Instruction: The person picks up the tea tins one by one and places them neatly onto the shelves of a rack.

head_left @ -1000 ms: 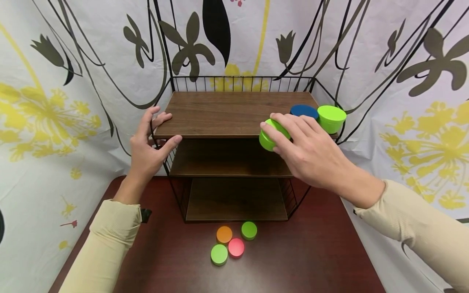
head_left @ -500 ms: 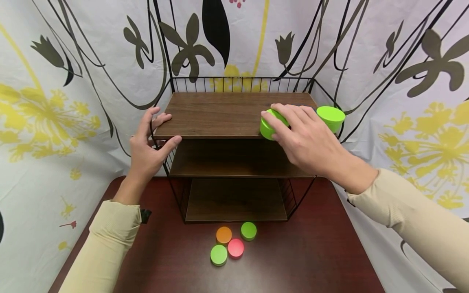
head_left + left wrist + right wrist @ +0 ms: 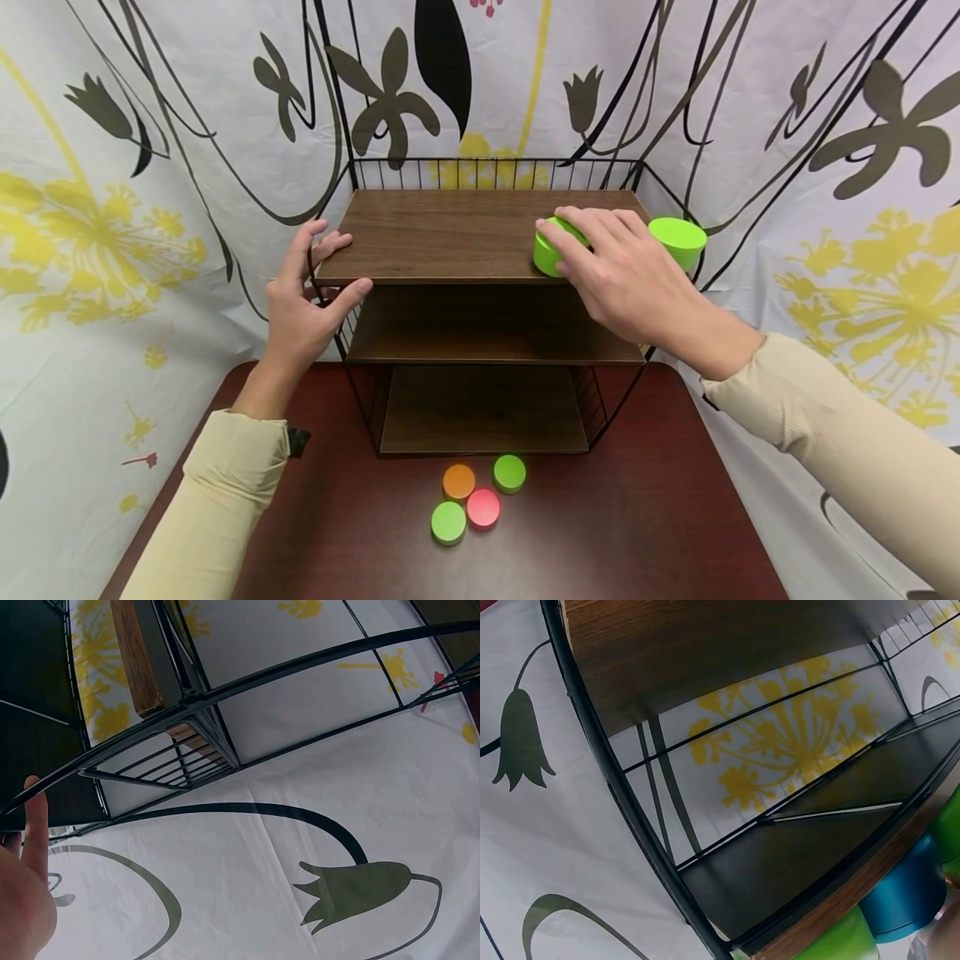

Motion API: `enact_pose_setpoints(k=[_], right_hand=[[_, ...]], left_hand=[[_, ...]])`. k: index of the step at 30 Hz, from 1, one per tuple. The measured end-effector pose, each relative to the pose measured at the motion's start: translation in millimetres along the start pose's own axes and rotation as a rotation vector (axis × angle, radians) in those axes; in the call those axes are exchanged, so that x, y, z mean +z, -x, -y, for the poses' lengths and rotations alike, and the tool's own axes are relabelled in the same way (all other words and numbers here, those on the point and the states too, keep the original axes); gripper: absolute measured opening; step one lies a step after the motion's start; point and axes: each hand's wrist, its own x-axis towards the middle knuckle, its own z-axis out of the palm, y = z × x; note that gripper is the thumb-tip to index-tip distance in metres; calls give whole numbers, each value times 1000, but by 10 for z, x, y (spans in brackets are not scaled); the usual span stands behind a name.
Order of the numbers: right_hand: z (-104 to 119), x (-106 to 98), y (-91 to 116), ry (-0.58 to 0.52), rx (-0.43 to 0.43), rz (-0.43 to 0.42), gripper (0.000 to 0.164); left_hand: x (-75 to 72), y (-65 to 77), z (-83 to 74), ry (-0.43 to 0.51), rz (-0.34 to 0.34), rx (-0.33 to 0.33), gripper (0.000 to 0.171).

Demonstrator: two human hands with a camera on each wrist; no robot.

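Observation:
My right hand [image 3: 626,271] grips a bright green round tub [image 3: 550,250] at the front right of the top wooden shelf [image 3: 465,233]. Close to its right stands another green tub [image 3: 677,240]. A blue tub [image 3: 906,896] sits between these two in the right wrist view; my hand hides it from the head view. My left hand [image 3: 303,287] is at the rack's left front corner, thumb by the shelf's front edge and fingers spread along the side rail. One straight finger [image 3: 34,825] meets the black wire frame in the left wrist view.
The black wire rack [image 3: 491,172] has two lower wooden shelves. On the dark red table [image 3: 637,517] before it lie small round lidded pieces: orange [image 3: 459,482], pink [image 3: 483,508], green [image 3: 509,473] and light green [image 3: 448,522]. Patterned white cloth [image 3: 112,250] hangs behind and at both sides.
My right hand has moved slightly up and back with the green tub, from before the shelf's front edge onto the shelf. It now covers the blue tub. The left hand has stayed put.

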Motion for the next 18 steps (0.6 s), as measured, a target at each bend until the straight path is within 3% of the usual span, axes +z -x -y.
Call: enact_pose_setpoints(k=[18], right_hand=[[-39,37,-20,52,13,17,44]], left_hand=[[-5,1,30,-9,3,8,73]])
